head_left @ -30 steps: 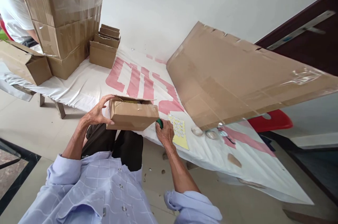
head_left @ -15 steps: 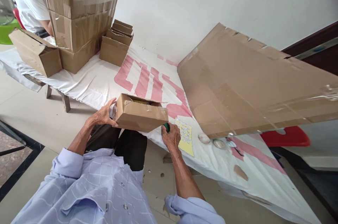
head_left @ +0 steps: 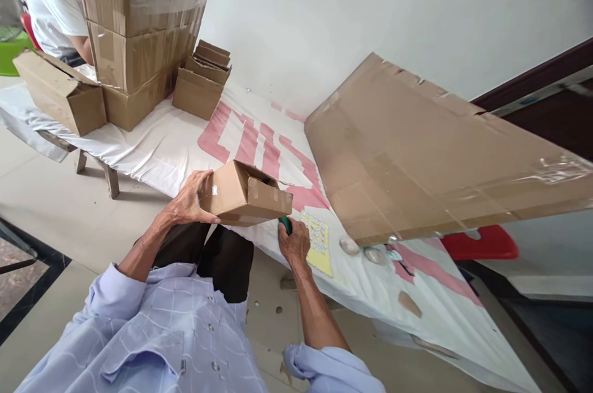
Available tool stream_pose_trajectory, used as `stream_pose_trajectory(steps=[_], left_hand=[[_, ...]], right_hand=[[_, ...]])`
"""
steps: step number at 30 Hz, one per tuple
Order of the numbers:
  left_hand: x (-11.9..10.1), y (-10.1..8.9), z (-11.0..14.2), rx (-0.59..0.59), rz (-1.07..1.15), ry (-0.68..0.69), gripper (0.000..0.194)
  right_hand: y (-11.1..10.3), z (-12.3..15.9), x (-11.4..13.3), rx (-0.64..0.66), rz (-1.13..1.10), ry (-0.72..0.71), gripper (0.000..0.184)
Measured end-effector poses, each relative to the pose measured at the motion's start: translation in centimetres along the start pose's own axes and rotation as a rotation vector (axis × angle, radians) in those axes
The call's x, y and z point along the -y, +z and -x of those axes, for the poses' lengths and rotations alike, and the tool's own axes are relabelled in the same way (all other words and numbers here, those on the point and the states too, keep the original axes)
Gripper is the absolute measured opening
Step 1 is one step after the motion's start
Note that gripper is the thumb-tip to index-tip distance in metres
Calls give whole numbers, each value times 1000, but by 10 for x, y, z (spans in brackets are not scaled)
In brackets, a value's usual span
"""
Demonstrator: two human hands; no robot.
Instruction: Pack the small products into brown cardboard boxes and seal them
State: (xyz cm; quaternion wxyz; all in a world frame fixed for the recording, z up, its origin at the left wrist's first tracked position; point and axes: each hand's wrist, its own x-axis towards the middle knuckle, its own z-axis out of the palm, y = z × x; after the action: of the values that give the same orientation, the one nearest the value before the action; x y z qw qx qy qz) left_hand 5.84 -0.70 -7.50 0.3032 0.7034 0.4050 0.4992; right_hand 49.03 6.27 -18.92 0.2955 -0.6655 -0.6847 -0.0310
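Our left hand (head_left: pixel 192 198) has the box (head_left: pixel 252 195) by its left end, fingers spread wide around it, thumb along the low side. Box is tilted, up over the near edge of the table (head_left: pixel 152 155), roughly above our lap. Gap along its top, inside too dark to read.

Our right hand (head_left: pixel 295 241) has its fingers closed on a green tool (head_left: pixel 286 225), just under the box's right end. Mostly hidden in the fist; can't tell what kind, or whether its tip touches the cardboard.

Step in hand, as we read it: left steadies and angles the box, right has the tool at the ready. Next move calls for a firm left grip, since nothing else clearly props the box, plus a clear look at the right edge before the tool presses in. Left fingers should keep out of its line.

Nearby: yellow sheet (head_left: pixel 319 262) just right of our right hand, 2 round items (head_left: pixel 349 246) beyond it, big cardboard panel (head_left: pixel 417 158) behind.
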Motion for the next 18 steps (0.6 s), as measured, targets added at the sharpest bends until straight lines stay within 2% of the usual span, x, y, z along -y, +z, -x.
stream_pose_trajectory(steps=[7, 12, 15, 18], left_hand=[[-11, 6, -1, -8, -31, -13, 139], [-15, 9, -3, -25, -44, -30, 141], [-18, 10, -3, -29, -45, -39, 141], [-24, 12, -4, -31, -58, -41, 140]], right_hand=[[-2, -1, 3, 11, -4, 10, 46], [-8, -1, 15, 6, -38, 28, 45], [-19, -9, 30, -83, -82, 33, 47], [-49, -24, 62, -286, -127, -12, 57]])
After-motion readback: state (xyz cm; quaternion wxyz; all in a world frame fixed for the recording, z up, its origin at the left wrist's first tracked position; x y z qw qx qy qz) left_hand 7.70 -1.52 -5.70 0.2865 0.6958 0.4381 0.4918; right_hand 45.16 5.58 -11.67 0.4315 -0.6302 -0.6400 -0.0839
